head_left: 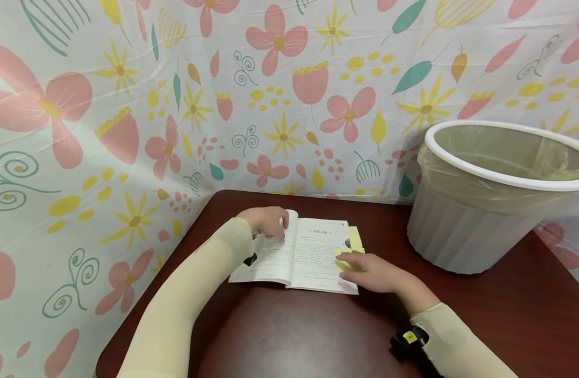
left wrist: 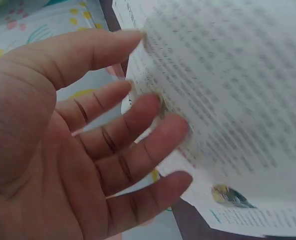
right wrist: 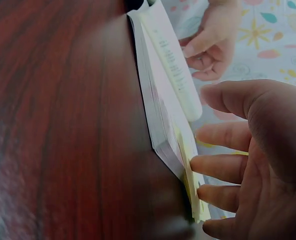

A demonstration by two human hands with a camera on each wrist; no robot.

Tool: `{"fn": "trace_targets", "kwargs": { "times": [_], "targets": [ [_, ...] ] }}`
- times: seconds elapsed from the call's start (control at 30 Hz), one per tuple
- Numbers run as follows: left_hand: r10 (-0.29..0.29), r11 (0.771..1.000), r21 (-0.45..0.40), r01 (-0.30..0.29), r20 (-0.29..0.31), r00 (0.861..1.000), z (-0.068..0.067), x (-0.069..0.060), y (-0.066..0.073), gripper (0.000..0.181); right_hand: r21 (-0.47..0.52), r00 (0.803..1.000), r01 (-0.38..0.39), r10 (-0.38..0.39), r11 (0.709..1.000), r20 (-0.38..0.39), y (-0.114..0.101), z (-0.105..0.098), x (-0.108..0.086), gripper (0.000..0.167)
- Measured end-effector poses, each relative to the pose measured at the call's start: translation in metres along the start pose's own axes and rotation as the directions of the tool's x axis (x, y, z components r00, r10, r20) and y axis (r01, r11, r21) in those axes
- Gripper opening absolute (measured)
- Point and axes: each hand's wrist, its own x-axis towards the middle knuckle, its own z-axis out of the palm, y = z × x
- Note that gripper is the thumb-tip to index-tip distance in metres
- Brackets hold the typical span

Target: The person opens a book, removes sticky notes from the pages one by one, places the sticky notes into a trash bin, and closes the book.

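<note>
An open book with printed pages lies on the dark red table. My left hand is over its left page; in the left wrist view its fingers are spread and slightly bent, with the tips at the page. At the right page's outer edge is my right hand, fingers extended. Yellow sticky notes stick out from that edge, and another yellow note shows by the right fingers. The right wrist view has the fingertips close to the yellow paper; firm contact is hard to judge.
A grey waste bin with a white rim and a clear liner stands on the table at the right. A flower-patterned sheet hangs behind and to the left. The bare table top extends in front of the book.
</note>
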Motion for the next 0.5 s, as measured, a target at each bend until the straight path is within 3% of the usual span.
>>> {"fn": "trace_targets", "kwargs": {
  "times": [0.13, 0.23, 0.37, 0.5],
  "targets": [
    [0.021, 1.000, -0.011, -0.021, 0.043, 0.999, -0.004, 0.016, 0.012, 0.026, -0.010, 0.999, -0.027, 0.026, 1.000, -0.025, 0.005, -0.003, 0.000, 0.060],
    [0.041, 0.998, 0.040, -0.043, 0.030, 0.999, -0.004, 0.027, 0.023, 0.002, -0.013, 0.997, -0.060, 0.059, 0.998, -0.045, 0.008, -0.005, 0.000, 0.059],
    [0.033, 0.995, 0.096, -0.035, 0.016, 0.999, -0.002, 0.038, 0.037, 0.039, -0.016, 0.994, -0.086, 0.084, 0.996, -0.074, 0.013, -0.008, 0.000, 0.059],
    [-0.007, 0.995, 0.096, 0.007, -0.002, 1.000, 0.000, 0.047, 0.046, 0.049, -0.018, 0.989, -0.094, 0.091, 0.995, -0.113, 0.020, -0.010, 0.000, 0.058]
  ]
}}
